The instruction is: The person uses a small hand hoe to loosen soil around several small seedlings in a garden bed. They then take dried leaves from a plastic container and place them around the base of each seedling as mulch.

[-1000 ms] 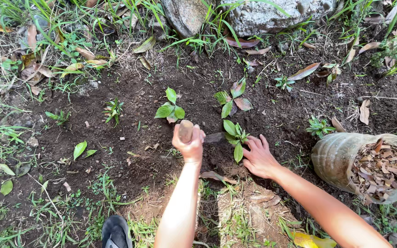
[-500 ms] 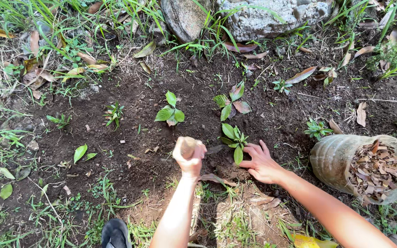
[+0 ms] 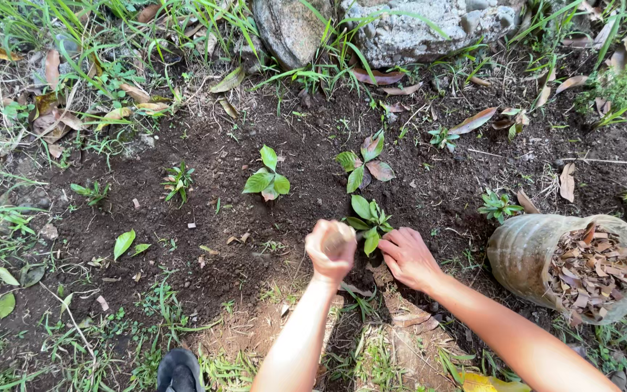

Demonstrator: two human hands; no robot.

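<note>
- You look down on a patch of dark bare soil [image 3: 205,218] ringed by grass; two grey rocks [image 3: 400,33] sit at the far edge, and dry leaves lie scattered around.
- Your left hand [image 3: 332,250] is curled into a fist, clamped around the top of a wooden handle [image 3: 337,239]; the rest of the tool is hidden below the hand, so you cannot tell what kind it is.
- Your right hand [image 3: 409,258] rests flat on the soil with fingers spread apart, holding nothing; its fingertips touch the base of a small seedling [image 3: 368,218].
- That seedling stands upright in the soil between your two hands; two more seedlings [image 3: 266,178] stand beyond it, well apart from your hands.
- To your right, a clear plastic bag [image 3: 520,254] lies on its side, its mouth turned towards you; it is filled with dry brown leaf litter [image 3: 589,268].
- A dark shoe tip [image 3: 179,370] shows at the bottom edge, near your left forearm.
</note>
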